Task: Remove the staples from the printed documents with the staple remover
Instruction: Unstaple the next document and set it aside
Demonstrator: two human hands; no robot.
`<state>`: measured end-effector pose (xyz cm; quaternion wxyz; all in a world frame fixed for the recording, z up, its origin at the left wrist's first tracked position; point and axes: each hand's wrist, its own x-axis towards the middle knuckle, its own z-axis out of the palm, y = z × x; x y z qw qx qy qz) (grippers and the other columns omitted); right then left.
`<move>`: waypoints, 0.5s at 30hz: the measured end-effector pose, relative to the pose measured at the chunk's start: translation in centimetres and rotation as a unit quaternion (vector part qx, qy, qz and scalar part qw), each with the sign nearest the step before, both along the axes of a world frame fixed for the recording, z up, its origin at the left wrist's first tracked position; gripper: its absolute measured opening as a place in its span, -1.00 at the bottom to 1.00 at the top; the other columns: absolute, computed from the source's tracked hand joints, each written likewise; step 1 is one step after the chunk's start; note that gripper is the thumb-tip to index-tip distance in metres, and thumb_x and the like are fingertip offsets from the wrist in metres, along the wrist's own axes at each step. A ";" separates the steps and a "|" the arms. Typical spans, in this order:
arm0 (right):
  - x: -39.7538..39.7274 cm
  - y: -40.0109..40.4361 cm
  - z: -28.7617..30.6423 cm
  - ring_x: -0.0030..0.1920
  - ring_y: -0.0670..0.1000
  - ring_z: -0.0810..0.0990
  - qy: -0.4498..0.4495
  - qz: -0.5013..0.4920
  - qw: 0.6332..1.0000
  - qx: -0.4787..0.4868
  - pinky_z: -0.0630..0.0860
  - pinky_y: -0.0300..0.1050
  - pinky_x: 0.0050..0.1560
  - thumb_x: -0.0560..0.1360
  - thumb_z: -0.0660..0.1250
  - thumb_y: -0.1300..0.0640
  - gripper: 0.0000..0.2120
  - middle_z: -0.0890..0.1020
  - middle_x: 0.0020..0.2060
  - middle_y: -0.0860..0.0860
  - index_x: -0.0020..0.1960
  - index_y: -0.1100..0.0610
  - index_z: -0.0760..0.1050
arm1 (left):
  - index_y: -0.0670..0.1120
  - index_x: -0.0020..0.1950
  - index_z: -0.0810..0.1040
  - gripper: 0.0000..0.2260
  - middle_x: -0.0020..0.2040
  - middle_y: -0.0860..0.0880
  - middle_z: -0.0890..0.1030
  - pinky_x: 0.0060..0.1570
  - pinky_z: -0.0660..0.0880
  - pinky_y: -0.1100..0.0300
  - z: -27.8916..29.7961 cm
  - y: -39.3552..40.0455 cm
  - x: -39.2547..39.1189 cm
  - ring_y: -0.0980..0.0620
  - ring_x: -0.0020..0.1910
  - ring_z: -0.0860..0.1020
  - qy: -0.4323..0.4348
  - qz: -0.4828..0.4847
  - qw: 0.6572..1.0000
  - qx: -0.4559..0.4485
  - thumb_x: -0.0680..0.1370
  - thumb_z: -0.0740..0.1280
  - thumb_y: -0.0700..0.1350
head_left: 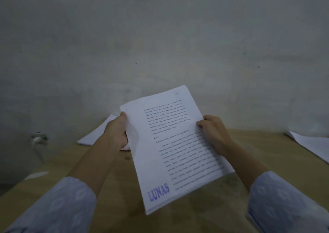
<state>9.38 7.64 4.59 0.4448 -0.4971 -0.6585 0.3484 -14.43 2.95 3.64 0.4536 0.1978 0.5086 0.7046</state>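
Note:
A printed document point(154, 154) of several white sheets, with a blue "LUNAS" stamp at its near corner, is held tilted above the wooden table point(124, 193). My left hand point(118, 132) grips its left edge near the top corner. My right hand point(213, 134) grips its right edge, thumb on the page. A small reddish thing shows below my left hand, mostly hidden; I cannot tell what it is. No staple or staple remover is visible.
Another white paper stack point(99, 133) lies on the table at the back left, behind my left hand. More sheets point(313, 145) lie at the right edge. A grey wall stands right behind the table. A pale strip point(36, 175) lies at the left.

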 end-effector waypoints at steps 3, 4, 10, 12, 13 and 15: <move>-4.3 2.5 0.3 -0.31 0.04 0.35 -0.002 -0.003 0.999 -0.034 0.23 -0.12 -0.34 0.47 0.16 0.30 -0.90 0.38 -0.27 0.13 -0.22 0.21 0.30 | -0.24 0.28 0.43 -0.71 0.04 -0.11 0.57 -0.14 0.46 0.10 -0.5 0.6 -3.1 -0.05 -0.09 0.53 0.041 -0.018 0.999 -0.005 0.62 0.16 -0.12; -5.9 3.5 0.1 -0.33 0.03 0.33 0.003 -0.006 0.999 -0.045 0.21 -0.12 -0.35 0.46 0.15 0.31 -0.88 0.36 -0.29 0.12 -0.24 0.21 0.27 | -0.25 0.25 0.43 -0.73 -0.06 -0.09 0.56 -0.23 0.44 0.13 -0.8 0.9 -4.4 -0.03 -0.17 0.51 0.060 -0.019 0.998 -0.014 0.62 0.17 -0.15; -15.3 8.8 -2.5 -0.30 0.03 0.42 0.052 -0.024 0.990 -0.127 0.29 -0.11 -0.32 0.47 0.13 0.31 -0.89 0.47 -0.29 0.10 -0.13 0.33 0.41 | -0.23 0.14 0.48 -0.82 -0.06 -0.15 0.55 -0.29 0.41 0.14 -2.8 2.9 -12.1 -0.06 -0.19 0.50 0.160 -0.032 0.982 -0.093 0.59 0.18 -0.22; -17.8 10.0 -3.7 -0.29 0.02 0.43 0.055 -0.011 0.987 -0.148 0.31 -0.14 -0.32 0.49 0.12 0.30 -0.87 0.50 -0.21 0.12 -0.08 0.33 0.41 | -0.21 0.15 0.50 -0.82 0.01 -0.18 0.57 -0.27 0.43 0.14 -3.2 3.8 -14.5 -0.10 -0.14 0.52 0.210 -0.024 0.970 -0.119 0.58 0.20 -0.22; -19.1 10.7 -4.4 -0.24 0.03 0.45 0.053 -0.001 0.986 -0.158 0.33 -0.15 -0.29 0.51 0.10 0.30 -0.86 0.49 -0.15 0.13 -0.04 0.32 0.41 | -0.21 0.14 0.50 -0.82 0.02 -0.19 0.58 -0.23 0.45 0.14 -3.5 4.6 -15.7 -0.12 -0.11 0.54 0.247 -0.013 0.960 -0.134 0.58 0.22 -0.23; -21.1 11.7 -5.7 -0.10 0.08 0.47 0.048 0.017 0.983 -0.175 0.38 -0.10 -0.16 0.54 0.06 0.28 -0.80 0.49 -0.05 0.13 0.06 0.28 0.42 | -0.21 0.14 0.51 -0.82 0.05 -0.21 0.59 -0.07 0.51 0.05 -4.1 6.1 -17.8 -0.19 -0.04 0.56 0.328 0.015 0.932 -0.152 0.55 0.26 -0.25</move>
